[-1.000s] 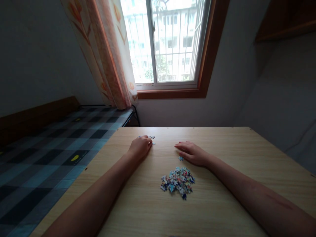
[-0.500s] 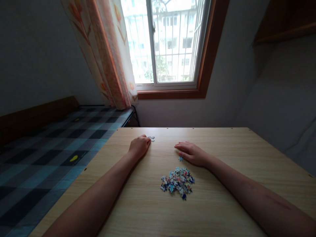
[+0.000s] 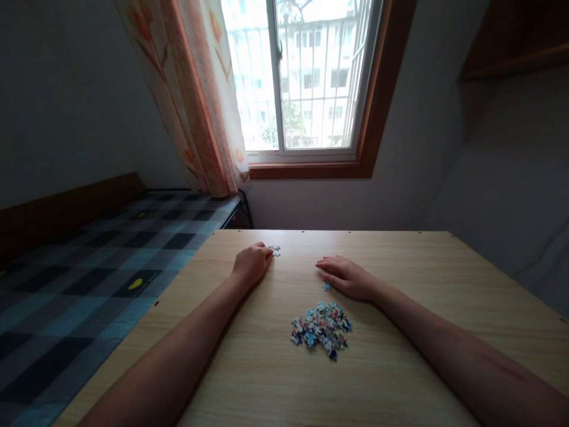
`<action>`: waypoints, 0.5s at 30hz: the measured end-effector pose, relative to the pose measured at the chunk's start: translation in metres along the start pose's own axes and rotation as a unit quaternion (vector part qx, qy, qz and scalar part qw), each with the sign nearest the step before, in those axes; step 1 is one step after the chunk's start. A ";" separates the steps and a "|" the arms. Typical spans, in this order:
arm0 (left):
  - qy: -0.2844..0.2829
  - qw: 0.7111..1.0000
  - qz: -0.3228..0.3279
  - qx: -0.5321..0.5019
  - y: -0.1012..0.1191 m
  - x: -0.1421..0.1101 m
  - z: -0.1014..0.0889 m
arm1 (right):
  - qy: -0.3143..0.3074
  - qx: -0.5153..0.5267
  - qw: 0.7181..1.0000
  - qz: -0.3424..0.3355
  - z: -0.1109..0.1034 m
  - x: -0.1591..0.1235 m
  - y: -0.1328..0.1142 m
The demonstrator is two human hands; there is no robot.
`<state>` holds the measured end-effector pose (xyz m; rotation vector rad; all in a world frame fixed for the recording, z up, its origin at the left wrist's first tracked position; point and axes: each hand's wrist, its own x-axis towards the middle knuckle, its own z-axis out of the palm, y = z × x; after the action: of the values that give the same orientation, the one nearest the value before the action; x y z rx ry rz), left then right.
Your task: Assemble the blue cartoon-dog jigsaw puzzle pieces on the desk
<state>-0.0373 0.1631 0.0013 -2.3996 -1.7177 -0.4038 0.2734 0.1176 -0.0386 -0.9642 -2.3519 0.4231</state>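
Note:
My left hand (image 3: 253, 261) is at the far left of the table, its fingers curled together in a pinch at the near left edge of a small cluster of joined jigsaw puzzle pieces (image 3: 276, 251). The fingertips partly cover that edge. My right hand (image 3: 351, 279) lies palm down on the wood, fingers stretched out to the left and thumb apart. Just below its thumb is a single light blue puzzle piece (image 3: 326, 287). Nearer to me, a heap of loose, multicoloured puzzle pieces (image 3: 322, 330) sits between my forearms.
The pale wooden table (image 3: 249, 379) has small dark holes along its edges. To the left stands a bed with a checked cover (image 3: 111, 249). Behind the table are a barred window (image 3: 315, 77) and a flowered curtain (image 3: 195, 95). A wooden shelf (image 3: 515, 65) hangs at upper right.
The whole view has shifted very slightly to the right. Both hands and the puzzle pieces keep their places on the table.

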 end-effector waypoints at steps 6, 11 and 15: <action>0.187 0.974 -0.093 -0.089 -0.026 0.005 -0.007 | 0.002 0.002 1.000 0.000 0.000 0.000 -0.001; 0.310 0.886 -0.267 -0.220 -0.067 0.013 0.000 | 0.008 0.009 1.000 -0.003 0.001 0.000 0.000; 0.329 0.851 -0.343 -0.225 -0.092 0.017 0.010 | 0.005 0.008 1.000 -0.002 0.000 0.000 0.000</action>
<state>-0.1183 0.2113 -0.0056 -1.4154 -2.1795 -1.6515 0.2733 0.1172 -0.0387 -0.9504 -2.3372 0.4343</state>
